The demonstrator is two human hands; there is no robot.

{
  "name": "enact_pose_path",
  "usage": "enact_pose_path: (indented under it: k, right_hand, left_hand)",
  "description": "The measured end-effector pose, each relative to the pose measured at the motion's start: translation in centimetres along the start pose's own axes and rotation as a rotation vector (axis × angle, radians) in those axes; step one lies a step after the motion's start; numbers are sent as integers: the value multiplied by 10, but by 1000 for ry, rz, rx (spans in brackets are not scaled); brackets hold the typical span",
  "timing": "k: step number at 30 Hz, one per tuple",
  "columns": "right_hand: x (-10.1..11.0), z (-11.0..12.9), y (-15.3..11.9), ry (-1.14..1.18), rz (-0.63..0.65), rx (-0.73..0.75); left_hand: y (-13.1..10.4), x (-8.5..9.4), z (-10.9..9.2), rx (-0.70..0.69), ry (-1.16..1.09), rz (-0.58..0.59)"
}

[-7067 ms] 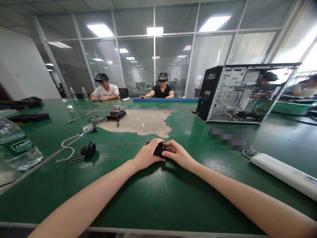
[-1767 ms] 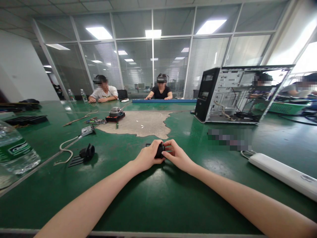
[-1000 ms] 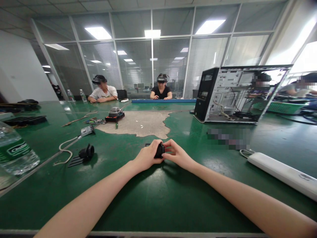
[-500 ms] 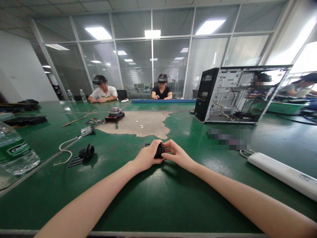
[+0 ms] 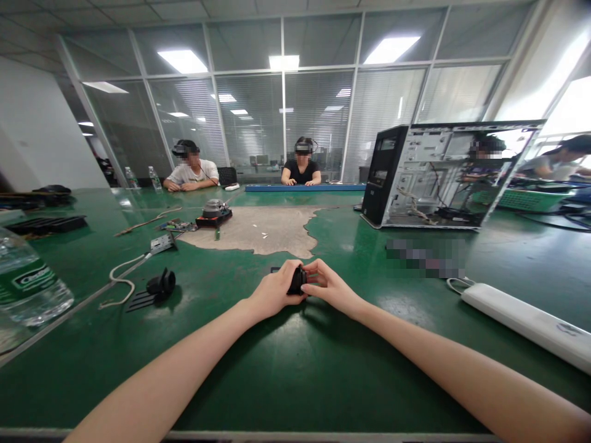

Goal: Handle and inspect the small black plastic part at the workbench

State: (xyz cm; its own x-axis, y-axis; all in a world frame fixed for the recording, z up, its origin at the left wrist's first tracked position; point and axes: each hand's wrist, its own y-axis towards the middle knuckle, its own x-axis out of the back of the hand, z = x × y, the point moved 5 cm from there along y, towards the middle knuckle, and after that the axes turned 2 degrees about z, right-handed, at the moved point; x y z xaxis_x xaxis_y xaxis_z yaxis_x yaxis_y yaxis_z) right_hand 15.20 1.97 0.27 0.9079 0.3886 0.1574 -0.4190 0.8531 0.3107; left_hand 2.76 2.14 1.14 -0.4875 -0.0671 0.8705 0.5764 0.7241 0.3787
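A small black plastic part (image 5: 296, 281) is gripped between my two hands, just above the green tabletop (image 5: 295, 375). My left hand (image 5: 276, 284) wraps round it from the left, covering most of it. On the right side, my right hand (image 5: 329, 285) pinches its edge with thumb and fingers. A dark flat end of the part shows beyond the left hand; its exact kind cannot be made out. Off to the left lies another black plastic piece (image 5: 161, 283) with a round clip-like body and several flat prongs.
An open computer case (image 5: 392, 178) stands at the back right, a white power strip (image 5: 521, 320) at the right. A water bottle (image 5: 32, 283) is at the left edge. Behind a bare patch (image 5: 277, 227), two people sit across the table. A cable (image 5: 122, 277) lies left.
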Motion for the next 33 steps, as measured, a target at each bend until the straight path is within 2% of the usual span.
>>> enact_pose_path:
  k: [4, 7, 11, 17, 22, 27, 30, 33]
  right_hand:
    - [0, 5, -1, -12, -28, 17]
    - [3, -1, 1, -42, -67, -15]
    - [4, -10, 2, -49, -41, -71]
    - [-1, 4, -3, -79, -17, 34]
    - [0, 4, -1, -99, -51, 31]
    - [3, -7, 1, -104, -48, -53]
    - [0, -2, 0, -62, -2, -19]
    - [0, 5, -1, -56, -26, 18]
  left_hand:
    - [0, 0, 0, 9, 0, -1]
    - [1, 0, -1, 9, -5, 5]
    - [0, 1, -2, -6, -9, 13]
    - [0, 1, -1, 21, 24, 23]
    - [1, 0, -1, -3, 18, 7]
    - [0, 0, -1, -22, 9, 9]
    - [0, -1, 0, -5, -4, 11]
    - [0, 0, 0, -1, -6, 9]
